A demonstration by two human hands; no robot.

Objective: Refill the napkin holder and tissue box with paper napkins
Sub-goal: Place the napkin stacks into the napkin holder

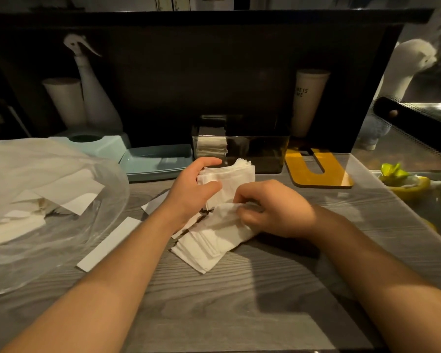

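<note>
Setting: dim grey wood-grain worktop (239,296) with a dark panel behind it.
Napkin holder: dark glossy box (242,146) at the back of the worktop, a few napkins visible inside at its left end, the rest looks unfilled.
Tissue box: pale blue box (99,145) with a round opening at back left, its lid (158,160) lying just beside it.
Supply: clear plastic bag (46,200) at left with loose napkins inside; paper strips (110,243) lie near it.
Left hand (191,192): grip closed around a stack of napkins (229,182), thumb over the top edge, just in front of the holder.
Right hand (273,207): fingers curled, pinching a crumpled napkin (222,217) over a second pile (204,248) resting on the worktop.
Step in hand: likely squaring the stack before loading.
Doing it well: align the edges first, keep the stack compressed, feed it upright beside the napkins already in the holder, and smooth or discard the crumpled sheet so nothing jams.
</note>
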